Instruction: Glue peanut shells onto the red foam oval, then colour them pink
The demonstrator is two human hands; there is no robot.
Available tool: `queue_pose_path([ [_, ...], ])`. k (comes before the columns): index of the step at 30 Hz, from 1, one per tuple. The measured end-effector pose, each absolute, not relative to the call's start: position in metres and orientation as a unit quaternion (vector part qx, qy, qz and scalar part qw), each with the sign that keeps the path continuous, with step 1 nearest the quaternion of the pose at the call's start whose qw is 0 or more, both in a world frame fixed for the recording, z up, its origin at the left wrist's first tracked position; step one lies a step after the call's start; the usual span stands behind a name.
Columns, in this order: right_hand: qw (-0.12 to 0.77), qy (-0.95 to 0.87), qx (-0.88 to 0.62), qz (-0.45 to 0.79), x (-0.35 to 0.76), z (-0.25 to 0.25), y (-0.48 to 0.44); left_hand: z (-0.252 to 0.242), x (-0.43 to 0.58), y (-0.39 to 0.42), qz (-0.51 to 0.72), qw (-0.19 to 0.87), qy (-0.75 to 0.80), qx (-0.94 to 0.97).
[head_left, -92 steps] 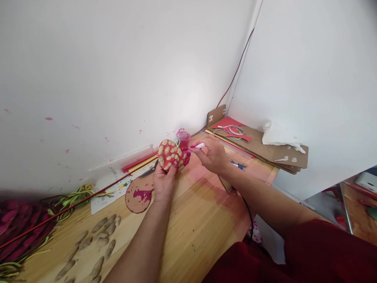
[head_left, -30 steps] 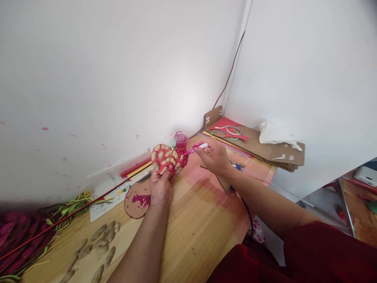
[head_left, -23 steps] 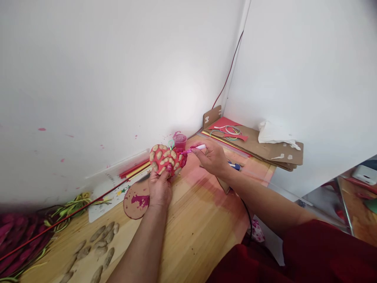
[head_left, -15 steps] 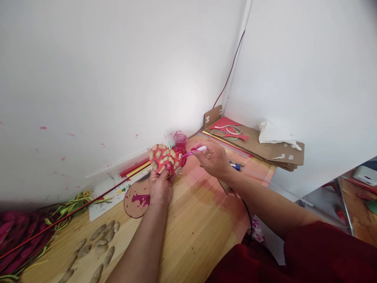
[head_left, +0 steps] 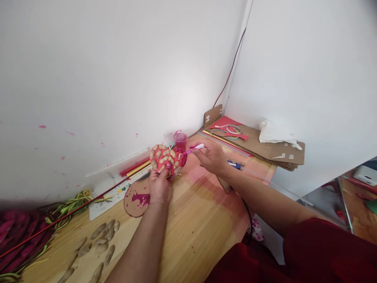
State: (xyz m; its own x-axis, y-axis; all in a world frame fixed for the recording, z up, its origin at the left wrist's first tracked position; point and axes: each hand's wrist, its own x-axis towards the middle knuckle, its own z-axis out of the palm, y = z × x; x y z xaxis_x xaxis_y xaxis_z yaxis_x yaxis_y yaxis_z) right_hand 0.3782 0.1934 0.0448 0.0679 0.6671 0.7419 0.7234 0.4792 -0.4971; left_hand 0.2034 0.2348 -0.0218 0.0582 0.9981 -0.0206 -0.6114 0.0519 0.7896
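Observation:
A red piece covered with peanuts [head_left: 161,157] is held up over the wooden table by my left hand [head_left: 160,186], its thumb on the front face. My right hand [head_left: 210,156] grips a white-handled brush [head_left: 199,146] between thumb and fingers. The brush's pink end touches the right part of the piece, where the peanuts are coated dark pink. Just behind stands a clear cup of pink paint [head_left: 180,140]. Beside my left wrist lies a round brown disc [head_left: 136,200] with pink paint on it.
Loose peanuts [head_left: 101,239] lie at the front left, near green and yellow strings [head_left: 66,212] and dark pink discs [head_left: 22,236]. Cardboard sheets [head_left: 256,151] with a white cloth [head_left: 275,132] sit at the right. A blue tool [head_left: 235,165] lies behind my right forearm.
The brush tip has shifted slightly left over the peanuts, and my right hand has moved a little with it. My left hand holds the piece almost where it was.

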Motion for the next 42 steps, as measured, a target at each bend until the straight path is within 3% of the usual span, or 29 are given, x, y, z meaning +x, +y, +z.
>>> queue_pose_path([
  [13, 0.492, -0.71, -0.503, -0.012, 0.382, 0.046, 0.205, -0.022, 0.204, 0.234, 0.615, 0.654, 0.317, 0.305],
  [20, 0.473, -0.659, -0.582, -0.055, 0.388, 0.079, 0.235, -0.027, 0.202, 0.239, 0.627, 0.64, 0.331, 0.297],
  [32, 0.264, -0.63, -0.73, -0.022, 0.385, 0.06, 0.312, -0.03, 0.204, 0.241, 0.641, 0.636, 0.328, 0.278],
  [42, 0.215, -0.637, -0.74, -0.029, 0.385, 0.053, 0.313, -0.033, 0.204, 0.242, 0.633, 0.633, 0.335, 0.294],
])
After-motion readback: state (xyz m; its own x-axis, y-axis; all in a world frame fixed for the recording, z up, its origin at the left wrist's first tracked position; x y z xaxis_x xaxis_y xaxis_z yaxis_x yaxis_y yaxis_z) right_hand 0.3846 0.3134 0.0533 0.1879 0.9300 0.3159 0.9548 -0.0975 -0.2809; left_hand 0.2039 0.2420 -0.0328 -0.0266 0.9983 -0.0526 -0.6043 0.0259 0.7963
